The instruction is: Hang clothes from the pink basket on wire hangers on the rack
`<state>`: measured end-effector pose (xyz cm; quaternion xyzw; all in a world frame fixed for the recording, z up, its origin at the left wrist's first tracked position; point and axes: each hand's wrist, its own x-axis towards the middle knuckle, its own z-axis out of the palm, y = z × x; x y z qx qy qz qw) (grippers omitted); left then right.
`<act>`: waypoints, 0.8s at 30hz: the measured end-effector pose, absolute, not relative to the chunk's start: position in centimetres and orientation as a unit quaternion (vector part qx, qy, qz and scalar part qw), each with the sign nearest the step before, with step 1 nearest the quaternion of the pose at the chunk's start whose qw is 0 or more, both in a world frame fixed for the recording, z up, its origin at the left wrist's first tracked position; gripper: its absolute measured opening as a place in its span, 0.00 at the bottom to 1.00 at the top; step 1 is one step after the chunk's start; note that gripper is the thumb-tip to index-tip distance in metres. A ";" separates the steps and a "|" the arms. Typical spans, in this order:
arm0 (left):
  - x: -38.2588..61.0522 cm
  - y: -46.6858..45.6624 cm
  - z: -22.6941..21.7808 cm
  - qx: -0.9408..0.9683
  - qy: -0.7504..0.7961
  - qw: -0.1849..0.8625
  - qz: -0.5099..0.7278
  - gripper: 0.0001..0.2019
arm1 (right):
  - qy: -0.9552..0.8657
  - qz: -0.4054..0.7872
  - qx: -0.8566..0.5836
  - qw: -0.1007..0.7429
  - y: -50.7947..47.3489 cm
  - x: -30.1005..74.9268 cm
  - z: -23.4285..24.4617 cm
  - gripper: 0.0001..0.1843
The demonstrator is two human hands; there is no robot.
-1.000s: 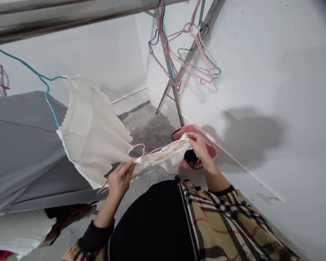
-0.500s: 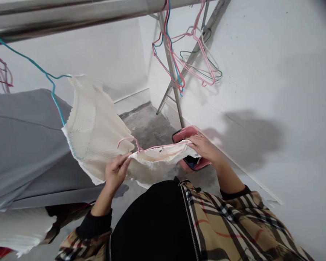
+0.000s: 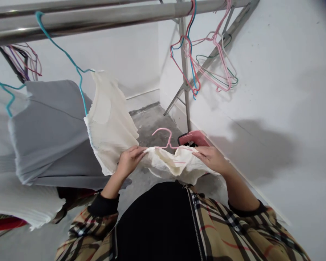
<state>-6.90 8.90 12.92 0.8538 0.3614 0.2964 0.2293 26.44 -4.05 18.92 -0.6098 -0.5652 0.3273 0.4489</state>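
A cream garment is stretched between my two hands over a pink clothes hanger, whose hook sticks up from its neckline. My left hand pinches one shoulder of the garment. At the other shoulder, my right hand grips the cloth beside the hanger's arm. Just beyond my left hand, a cream top hangs on a blue hanger from the rail.
Steel rails cross the top of the view. Pink, blue and green hangers hang at the right near the rack's leg. A grey garment hangs at left. A pink basket stands on the floor by the wall.
The garment and pink hanger have turned: the hook now stands upright midway between my hands, where it was beside my left hand. My view has shifted left.
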 end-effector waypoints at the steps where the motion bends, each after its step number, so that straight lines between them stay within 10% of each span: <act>1: -7.4 9.4 12.4 0.845 0.389 0.213 0.298 0.13 | -0.593 0.312 -0.608 0.426 -4.3 26.8 18.9 0.11; 7: -9.0 11.5 9.8 0.777 0.525 0.146 0.314 0.17 | -0.675 0.130 -0.645 0.335 -5.5 29.4 18.4 0.16; 15: -8.0 10.4 9.3 0.691 0.536 0.309 0.374 0.23 | -0.593 0.000 -0.721 0.357 -3.7 28.7 20.3 0.24; 24: -6.4 11.3 13.8 0.538 0.478 0.418 0.555 0.30 | -0.628 0.035 -0.670 0.394 -2.9 28.0 23.3 0.22</act>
